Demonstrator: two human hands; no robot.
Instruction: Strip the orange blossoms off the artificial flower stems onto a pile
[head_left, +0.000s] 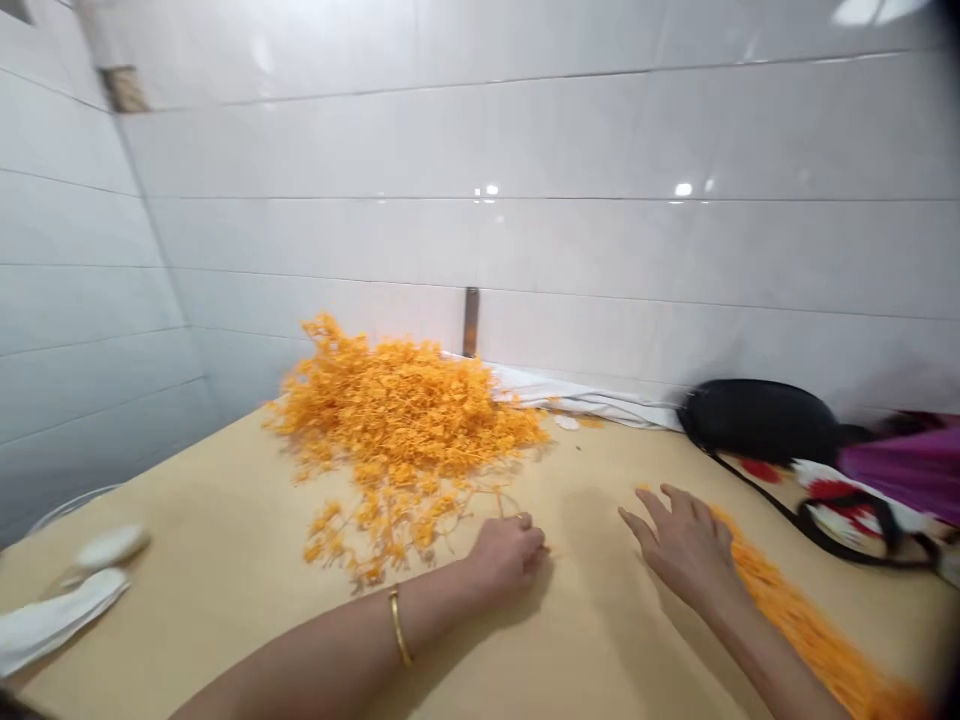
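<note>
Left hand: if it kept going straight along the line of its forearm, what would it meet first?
Probably the fingertips of the open right hand, across the tabletop from the left hand. Their heights are unclear, so it might pass just under or over.

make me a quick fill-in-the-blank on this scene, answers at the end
The gold bangle is on the ____ forearm.
The large heap of flower sprigs is coloured ____.
The spread-fingered hand is the ____ one.
The wall behind the table is covered in glossy ____.

Missing words: left; orange; right; tiles.
</note>
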